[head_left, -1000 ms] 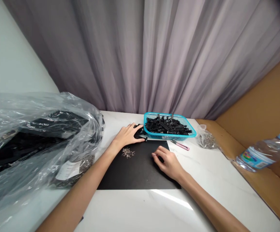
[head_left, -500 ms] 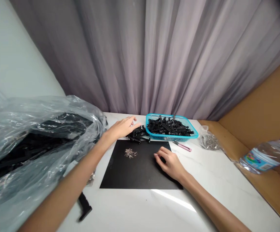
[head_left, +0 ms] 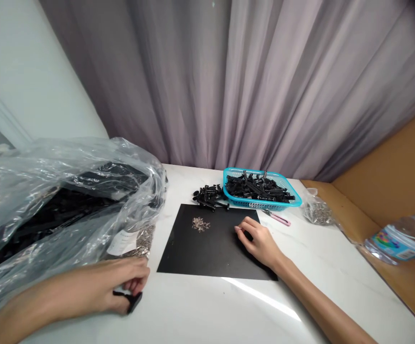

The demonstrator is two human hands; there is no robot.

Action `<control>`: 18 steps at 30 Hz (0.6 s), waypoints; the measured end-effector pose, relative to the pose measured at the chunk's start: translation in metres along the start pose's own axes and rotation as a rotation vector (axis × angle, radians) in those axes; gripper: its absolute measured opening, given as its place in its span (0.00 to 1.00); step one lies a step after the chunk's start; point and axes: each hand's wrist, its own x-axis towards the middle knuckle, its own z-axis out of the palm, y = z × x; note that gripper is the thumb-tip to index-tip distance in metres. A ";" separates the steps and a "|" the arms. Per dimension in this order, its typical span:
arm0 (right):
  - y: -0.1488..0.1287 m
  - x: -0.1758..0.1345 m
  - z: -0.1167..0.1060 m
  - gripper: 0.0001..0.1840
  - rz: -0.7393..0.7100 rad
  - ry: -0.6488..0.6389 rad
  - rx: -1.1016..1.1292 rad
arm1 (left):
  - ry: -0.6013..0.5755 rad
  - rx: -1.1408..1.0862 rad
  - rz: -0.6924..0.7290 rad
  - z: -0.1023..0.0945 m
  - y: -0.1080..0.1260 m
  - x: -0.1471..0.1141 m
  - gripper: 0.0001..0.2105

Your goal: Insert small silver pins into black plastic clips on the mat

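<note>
My left hand (head_left: 126, 284) is at the lower left, its thumb and fingers closed around a black plastic part (head_left: 135, 302) lying at the table's front. Over the right half of a black mat (head_left: 207, 255) rests my right hand (head_left: 257, 239), thumb and forefinger pinched together. Whatever may be between those fingertips is too small to make out. A small heap of tiny shiny metal pieces (head_left: 200, 224) lies on the mat's upper left. Just behind the mat is a loose pile of black plastic parts (head_left: 209, 196).
A blue basket (head_left: 297, 202) holds many black parts. Beside it lie a pink-handled cutter (head_left: 280, 219) and a bag of small metal pieces (head_left: 317, 211). A large clear plastic bag (head_left: 136, 157) fills the left, with a labelled bag (head_left: 123, 242) against it. A water bottle (head_left: 397, 241) is at right.
My left hand has moved from the pile of black parts down to the front left, closing on the single black part there. My right hand stays pinched over the mat. The view has shifted slightly left.
</note>
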 end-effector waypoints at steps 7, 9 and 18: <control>0.001 -0.001 0.001 0.15 -0.001 0.005 0.004 | 0.274 -0.081 0.096 -0.042 0.027 0.066 0.11; 0.000 -0.001 0.001 0.15 0.001 0.011 0.003 | 0.455 0.077 0.227 -0.058 0.045 0.108 0.08; -0.001 0.003 0.002 0.15 -0.017 0.041 -0.010 | 0.549 0.152 0.352 -0.066 0.076 0.247 0.06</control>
